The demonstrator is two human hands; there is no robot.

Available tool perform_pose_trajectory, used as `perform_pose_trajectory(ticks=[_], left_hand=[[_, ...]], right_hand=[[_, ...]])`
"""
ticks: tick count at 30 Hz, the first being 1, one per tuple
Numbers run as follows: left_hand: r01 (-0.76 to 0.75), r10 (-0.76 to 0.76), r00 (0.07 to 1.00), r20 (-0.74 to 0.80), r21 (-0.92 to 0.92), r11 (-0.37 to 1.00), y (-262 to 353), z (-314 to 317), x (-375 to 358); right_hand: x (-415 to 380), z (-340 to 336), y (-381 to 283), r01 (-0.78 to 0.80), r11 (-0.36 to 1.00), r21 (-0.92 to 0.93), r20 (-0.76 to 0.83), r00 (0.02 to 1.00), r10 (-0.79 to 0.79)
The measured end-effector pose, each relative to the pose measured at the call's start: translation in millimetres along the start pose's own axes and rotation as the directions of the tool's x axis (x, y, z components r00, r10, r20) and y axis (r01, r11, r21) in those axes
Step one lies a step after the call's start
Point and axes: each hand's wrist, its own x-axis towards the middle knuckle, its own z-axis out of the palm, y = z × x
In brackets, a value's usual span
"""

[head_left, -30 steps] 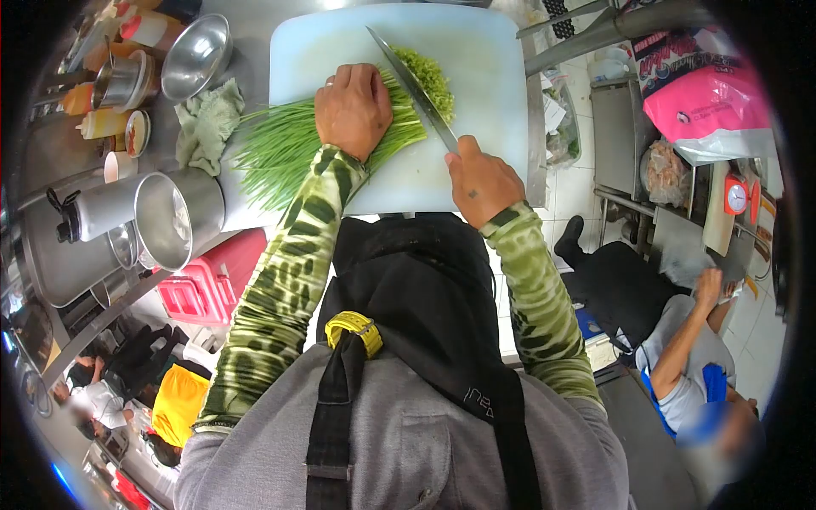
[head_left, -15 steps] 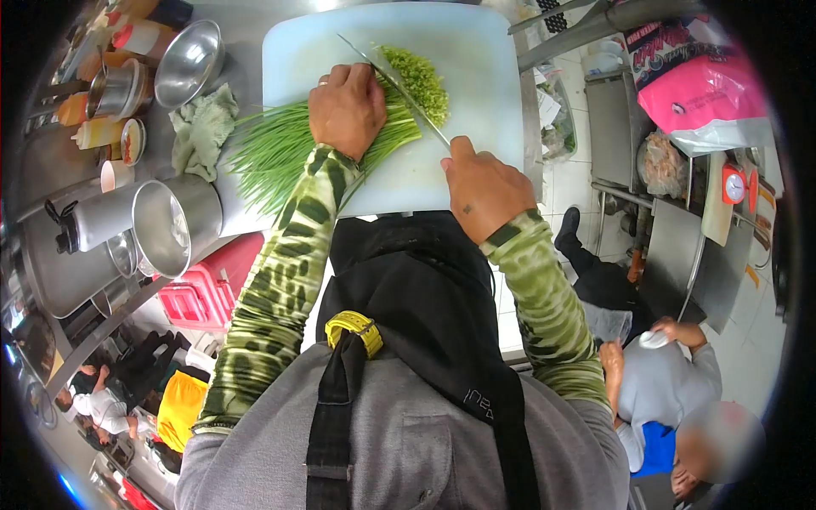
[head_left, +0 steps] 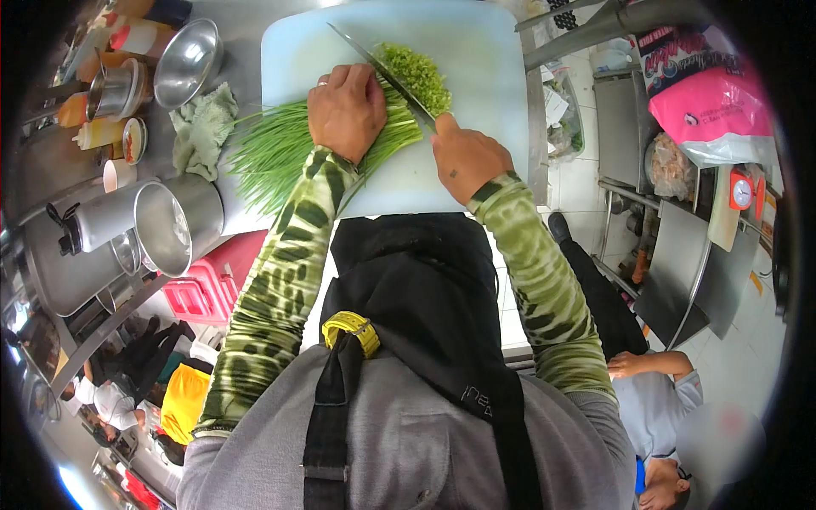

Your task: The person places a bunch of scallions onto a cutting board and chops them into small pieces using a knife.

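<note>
A bunch of chives point(head_left: 276, 157), long and thin, lies across a white cutting board point(head_left: 484, 93). Closed over the bunch, my left hand point(head_left: 347, 110) presses it to the board with curled fingers. My right hand point(head_left: 470, 157) grips the handle of a kitchen knife point(head_left: 382, 75), whose long blade slants up and left past my left knuckles. The blade is against the cut end of the bunch. Beyond it sits a heap of finely chopped chives point(head_left: 416, 70). The knife handle is mostly hidden in my right fist.
Left on the steel counter are a crumpled cloth point(head_left: 204, 127), a metal bowl point(head_left: 189, 61), a steel pot point(head_left: 174, 225) and sauce bottles point(head_left: 95, 132). A pink bag point(head_left: 714, 110) and a red scale point(head_left: 741, 190) stand at right. A co-worker point(head_left: 650, 399) is behind at right.
My right hand and the knife have shifted forward and to the left. My left hand stays on the chives. The co-worker at right has moved and changed arm position.
</note>
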Motion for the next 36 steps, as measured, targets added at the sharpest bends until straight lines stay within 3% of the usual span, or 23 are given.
perform_pose_trajectory(ticks=[3,9,16,20,24,30,36], left_hand=[[0.069,-0.071,0.997,-0.043,-0.044,0.997,2.8,2.5,-3.2],[0.033,-0.033,0.999,-0.014,-0.019,0.999,1.9,0.0,-1.0],[0.034,-0.035,0.999,0.032,0.038,0.999,0.5,0.9,-2.6],[0.028,-0.028,0.999,0.020,0.016,0.999,1.3,0.5,-1.0],[0.029,-0.030,0.998,-0.047,-0.026,0.999,2.0,2.7,-2.0],[0.013,-0.013,0.999,-0.046,-0.003,1.000,3.0,0.9,-1.6],[0.015,-0.015,1.000,-0.006,0.021,1.000,-0.8,4.0,-3.0]], right_hand=[[-10.7,-10.3,3.3,0.014,1.000,0.020,-0.028,1.000,-0.013],[-54.3,-53.3,-12.8,-0.022,0.997,-0.067,0.022,0.999,0.024],[-37.7,-44.6,-13.1,-0.037,0.999,-0.023,0.100,0.994,0.039],[0.8,-4.6,2.0,0.019,1.000,0.021,0.026,0.999,-0.019],[-9.7,-25.8,-3.0,-0.003,0.999,0.037,0.033,0.999,0.002],[-51.7,-56.6,-13.4,-0.011,0.999,-0.038,0.047,0.999,0.013],[-38.3,-50.5,-10.9,-0.020,0.999,-0.036,0.112,0.993,0.024]])
